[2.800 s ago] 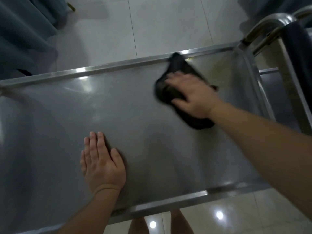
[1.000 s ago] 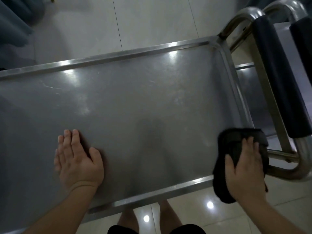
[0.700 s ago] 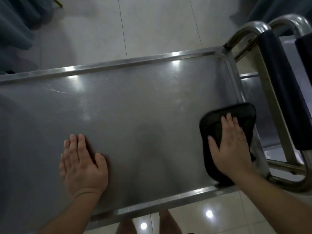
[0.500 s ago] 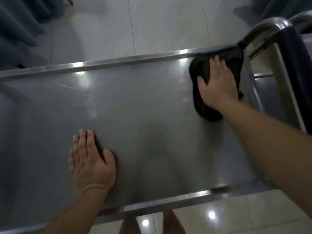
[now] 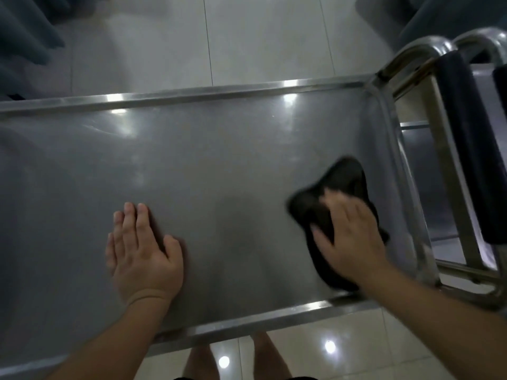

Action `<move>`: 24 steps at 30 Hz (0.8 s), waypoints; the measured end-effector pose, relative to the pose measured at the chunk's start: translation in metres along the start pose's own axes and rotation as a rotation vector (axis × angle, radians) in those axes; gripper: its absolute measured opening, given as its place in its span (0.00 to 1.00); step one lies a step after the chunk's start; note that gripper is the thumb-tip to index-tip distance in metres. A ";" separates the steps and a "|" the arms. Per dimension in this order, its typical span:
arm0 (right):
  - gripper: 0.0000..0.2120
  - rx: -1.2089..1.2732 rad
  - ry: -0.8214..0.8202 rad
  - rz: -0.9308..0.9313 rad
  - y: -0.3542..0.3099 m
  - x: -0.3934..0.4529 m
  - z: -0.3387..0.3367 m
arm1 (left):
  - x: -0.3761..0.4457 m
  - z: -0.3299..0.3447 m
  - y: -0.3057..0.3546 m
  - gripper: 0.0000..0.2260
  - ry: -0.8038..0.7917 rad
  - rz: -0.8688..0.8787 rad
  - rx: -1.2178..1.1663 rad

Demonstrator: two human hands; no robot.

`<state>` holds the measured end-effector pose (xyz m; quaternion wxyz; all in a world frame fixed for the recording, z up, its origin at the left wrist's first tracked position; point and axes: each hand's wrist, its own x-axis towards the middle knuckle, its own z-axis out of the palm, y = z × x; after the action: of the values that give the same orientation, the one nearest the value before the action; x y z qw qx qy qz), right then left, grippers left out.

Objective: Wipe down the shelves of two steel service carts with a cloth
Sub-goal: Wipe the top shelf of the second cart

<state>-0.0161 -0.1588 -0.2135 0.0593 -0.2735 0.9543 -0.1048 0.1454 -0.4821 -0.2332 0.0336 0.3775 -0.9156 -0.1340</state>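
Cloth [image 5: 337, 193], dark and bunched, is lying on the top shelf [image 5: 219, 165] of the steel cart [image 5: 192, 91], near the right rim. Your right hand [image 5: 354, 237] is pressing it flat, the grip spread with fingers straight over the fabric; that hand is blurred. Your left hand [image 5: 142, 248] is resting palm down on the bare shelf, fingers straight and close together, well apart from the cloth. A padded handle [image 5: 466, 138] is standing at the cart's right end above a tiled floor [image 5: 260, 37].

Left hand [image 5: 142, 253], right hand [image 5: 354, 237] flat
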 end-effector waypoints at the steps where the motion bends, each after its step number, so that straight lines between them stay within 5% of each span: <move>1: 0.25 -0.009 -0.042 -0.032 0.000 -0.031 0.002 | 0.000 -0.001 0.000 0.34 -0.001 0.002 0.001; 7: 0.29 -0.046 -0.200 -0.150 0.001 -0.055 0.003 | 0.001 -0.001 0.002 0.34 0.000 -0.007 0.006; 12: 0.31 -0.080 -0.064 -0.168 -0.022 0.081 0.006 | 0.001 0.003 -0.001 0.34 0.005 -0.007 0.012; 19: 0.35 -0.028 -0.033 0.134 -0.066 0.258 0.009 | 0.000 0.002 0.001 0.34 0.015 -0.010 0.024; 24: 0.34 0.015 -0.010 0.088 -0.094 0.199 0.016 | 0.000 0.002 0.000 0.34 0.001 -0.008 0.034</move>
<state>-0.1333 -0.3460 -0.2179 0.0706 -0.2312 0.9643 -0.1078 0.1454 -0.4820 -0.2350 0.0271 0.3817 -0.9163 -0.1186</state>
